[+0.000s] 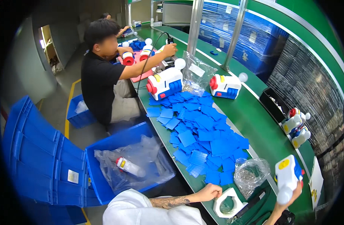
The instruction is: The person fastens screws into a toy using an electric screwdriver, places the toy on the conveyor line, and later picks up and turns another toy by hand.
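Observation:
My right hand [292, 195] is wrapped round a white plastic toy [286, 175] with a yellow patch, blue and red parts and a rounded translucent end pointing down. The toy is held tilted above the right side of the green bench [250, 123]. My left hand [210, 192] rests at the near bench edge with its fingers curled in; whatever they may hold is hidden. Just right of it lies a white frame-shaped holder [235, 208]. Beyond my left hand spreads a heap of thin blue plastic squares [202, 131]. A clear bag of small metal pieces [249, 178] lies between my hands.
A black-handled tool [256, 198] with a cable lies by the holder. Similar toys [225, 86] stand farther along. At left, a blue bin [100, 150] contains plastic film and one toy [130, 167]. A co-worker [104, 71] sits beyond it, one arm stretched over the bench.

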The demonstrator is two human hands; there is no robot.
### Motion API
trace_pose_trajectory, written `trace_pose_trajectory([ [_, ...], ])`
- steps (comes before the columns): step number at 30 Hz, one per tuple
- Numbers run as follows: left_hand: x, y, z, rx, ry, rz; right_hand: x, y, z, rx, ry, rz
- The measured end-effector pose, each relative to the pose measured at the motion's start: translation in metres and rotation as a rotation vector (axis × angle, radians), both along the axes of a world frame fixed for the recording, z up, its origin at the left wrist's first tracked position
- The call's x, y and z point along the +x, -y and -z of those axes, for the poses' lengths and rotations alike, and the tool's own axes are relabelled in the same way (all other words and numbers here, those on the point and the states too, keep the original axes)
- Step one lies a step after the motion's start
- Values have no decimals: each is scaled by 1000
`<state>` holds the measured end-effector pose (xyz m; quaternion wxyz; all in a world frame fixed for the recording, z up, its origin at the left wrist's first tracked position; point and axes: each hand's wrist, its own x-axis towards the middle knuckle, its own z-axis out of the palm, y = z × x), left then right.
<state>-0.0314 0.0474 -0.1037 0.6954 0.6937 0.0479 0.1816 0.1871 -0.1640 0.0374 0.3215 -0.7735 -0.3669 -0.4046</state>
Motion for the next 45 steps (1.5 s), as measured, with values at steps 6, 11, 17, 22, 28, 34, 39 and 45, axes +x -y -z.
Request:
trace_pose_trajectory([
  [6,4,-2,9,-106,-21,58,-36,27,-23,-207,369,-82],
  [11,16,-18,-3,-617,8,400,-54,31,-29,-352,673,-562],
  [17,12,7,-61,-1123,62,716,-147,0,-40,-469,275,-732],
  [22,-70,2,-21,-1096,-111,820,-158,-12,-16,-633,250,-631],
  [28,-85,-19,-41,-1064,-540,1106,-143,-12,-2,-175,-238,-264],
  [34,-99,-47,-80,-841,-708,984,-144,27,34,458,-1203,-767],
  [39,-10,12,-76,-513,-570,401,-168,10,62,491,-1141,-767],
  [45,-11,29,-121,-190,-427,93,-178,-1,90,903,-1307,-870],
])
